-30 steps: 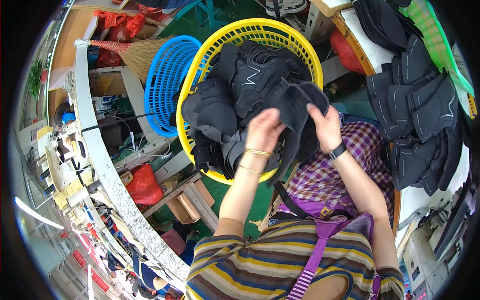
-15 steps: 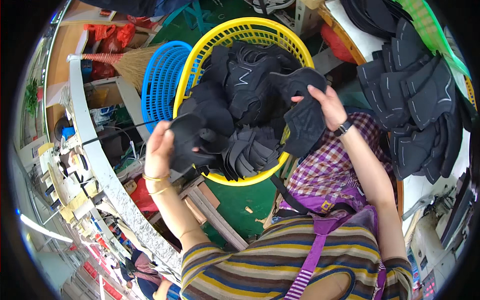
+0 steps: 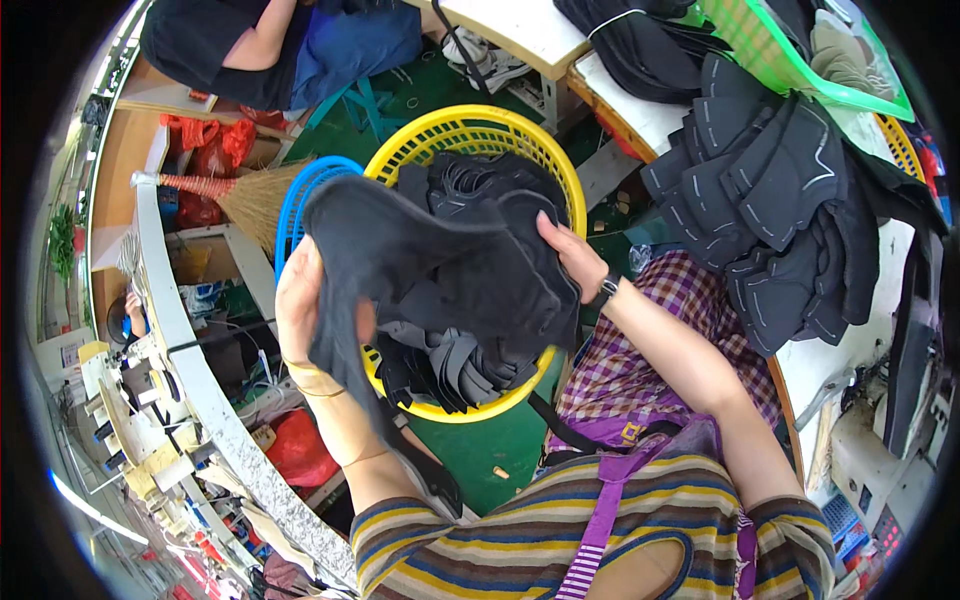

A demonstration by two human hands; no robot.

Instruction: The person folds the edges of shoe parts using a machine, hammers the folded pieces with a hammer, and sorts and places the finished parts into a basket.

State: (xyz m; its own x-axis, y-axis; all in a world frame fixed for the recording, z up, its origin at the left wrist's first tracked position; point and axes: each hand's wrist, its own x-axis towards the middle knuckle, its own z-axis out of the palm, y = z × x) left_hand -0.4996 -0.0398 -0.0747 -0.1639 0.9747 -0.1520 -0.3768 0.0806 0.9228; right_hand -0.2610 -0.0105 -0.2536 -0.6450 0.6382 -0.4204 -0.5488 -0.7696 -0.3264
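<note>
Above a yellow plastic basket [image 3: 574, 190], a wide black fabric piece [image 3: 400, 235] with curved edges is spread between my hands, its near end trailing down past my left forearm. My left hand [image 3: 300, 305] is closed on its left edge, some fingers hidden behind the cloth. At the right edge, my right hand [image 3: 575, 258] pinches it with the thumb on top. Whether this is one piece or two overlapping is unclear. More black pieces [image 3: 500, 175] fill the basket, and a fanned stack of dark grey strips [image 3: 465, 370] lies at its near side.
A blue basket [image 3: 290, 225] and a straw broom [image 3: 255, 200] stand to the left. Stitched black pieces [image 3: 750, 190] are heaped on the right-hand table, beside a green basket [image 3: 800, 75]. Another person [image 3: 290, 50] sits at the far left. A white-edged bench [image 3: 190, 290] runs along the left.
My hands have come closer together, lifting the black fabric across the basket. The view has shifted, bringing the other person into sight at the far left.
</note>
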